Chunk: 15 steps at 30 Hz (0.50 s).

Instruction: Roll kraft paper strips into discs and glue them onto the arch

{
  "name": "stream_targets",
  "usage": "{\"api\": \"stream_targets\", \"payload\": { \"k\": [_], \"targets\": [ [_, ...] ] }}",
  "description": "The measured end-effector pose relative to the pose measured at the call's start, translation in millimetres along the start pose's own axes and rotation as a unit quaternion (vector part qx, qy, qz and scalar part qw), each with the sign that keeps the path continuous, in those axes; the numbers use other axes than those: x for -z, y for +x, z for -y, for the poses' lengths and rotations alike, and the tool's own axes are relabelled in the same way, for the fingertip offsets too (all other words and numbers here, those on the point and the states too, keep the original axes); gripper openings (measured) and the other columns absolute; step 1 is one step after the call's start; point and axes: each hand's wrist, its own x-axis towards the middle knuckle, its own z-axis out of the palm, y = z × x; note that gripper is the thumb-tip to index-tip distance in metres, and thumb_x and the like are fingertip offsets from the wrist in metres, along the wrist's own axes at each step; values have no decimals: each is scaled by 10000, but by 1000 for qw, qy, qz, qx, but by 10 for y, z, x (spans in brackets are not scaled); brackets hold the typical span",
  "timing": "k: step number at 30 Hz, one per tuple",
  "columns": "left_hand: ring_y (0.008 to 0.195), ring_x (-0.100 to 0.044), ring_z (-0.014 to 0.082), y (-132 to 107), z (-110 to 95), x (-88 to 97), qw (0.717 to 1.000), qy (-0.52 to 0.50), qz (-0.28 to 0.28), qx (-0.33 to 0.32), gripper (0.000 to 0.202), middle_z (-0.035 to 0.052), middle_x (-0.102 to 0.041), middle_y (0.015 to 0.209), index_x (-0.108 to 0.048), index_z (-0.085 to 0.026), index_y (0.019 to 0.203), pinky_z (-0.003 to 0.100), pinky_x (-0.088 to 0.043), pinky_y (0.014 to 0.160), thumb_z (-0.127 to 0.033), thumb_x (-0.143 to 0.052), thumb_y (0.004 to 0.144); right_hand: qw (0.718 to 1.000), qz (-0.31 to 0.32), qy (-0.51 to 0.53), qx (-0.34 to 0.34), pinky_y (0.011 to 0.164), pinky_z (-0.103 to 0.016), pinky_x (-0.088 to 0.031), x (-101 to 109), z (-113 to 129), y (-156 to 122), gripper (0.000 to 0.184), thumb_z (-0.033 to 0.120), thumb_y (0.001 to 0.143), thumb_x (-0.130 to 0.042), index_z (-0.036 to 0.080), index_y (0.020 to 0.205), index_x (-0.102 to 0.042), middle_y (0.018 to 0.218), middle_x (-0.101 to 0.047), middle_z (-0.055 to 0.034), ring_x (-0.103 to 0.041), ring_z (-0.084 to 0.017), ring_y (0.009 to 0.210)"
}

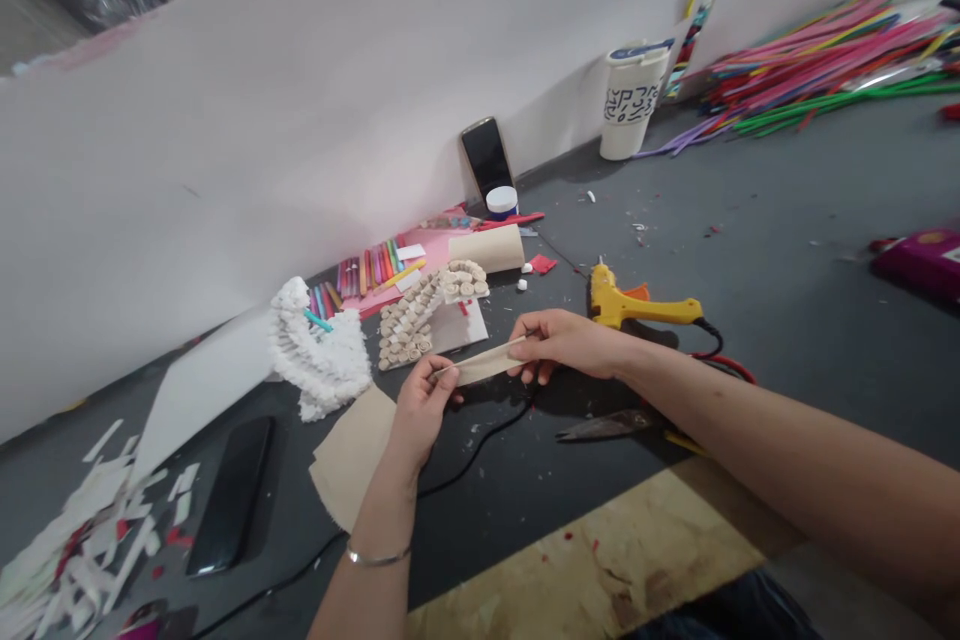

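Note:
Between my two hands a narrow beige paper strip (487, 364) is stretched, apparently folded. My left hand (421, 410) pinches its left end, and my right hand (555, 345) grips the right end between thumb and fingers. Just beyond them stands a piece made of small rolled beige coils (420, 320) on a white card. Under my left forearm lie flat beige sheets (352, 455), partly hidden. A yellow glue gun (645, 302) rests beyond my right wrist, and scissors (607, 425) lie below my right forearm, their handles mostly covered.
Left of my hands are a white crumpled-paper piece (319, 350), a black phone (232, 495) and white scraps (97, 560). Toward the wall stand a beige roll (487, 250), another phone (487, 158) and a cup (631, 105). Pipe cleaners (825, 70) pile up at right. A cable (480, 448) crosses the table.

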Motion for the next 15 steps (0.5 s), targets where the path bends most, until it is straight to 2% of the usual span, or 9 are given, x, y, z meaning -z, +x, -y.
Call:
{"api": "stream_targets", "payload": {
  "k": [4,10,15],
  "targets": [
    [535,-573,106,3,17,32,999,-19,18,23,305,32,-710,653,-586,-168,889,195,-409,509,-440,-689,798,1000,-1,-4,-7,502,-187,-517,18,5,-4,284,368,737,-768,170,804,-574,760,-750,-53,-662,-97,574],
    [599,-618,107,2,23,108,994,-69,51,62,341,62,-736,699,-703,-135,999,191,-454,556,-351,-759,742,1000,-6,-8,13,527,-185,-521,43,1,-1,297,367,713,-792,157,820,-611,689,-730,-27,-630,-76,538],
    [688,-665,127,-10,0,104,988,-141,29,64,324,92,-761,799,-758,-142,975,197,-492,604,-268,-792,679,999,-11,18,39,544,-193,-522,92,-10,17,314,362,689,-811,156,852,-638,702,-732,-25,-635,-79,551]
  ]
}}
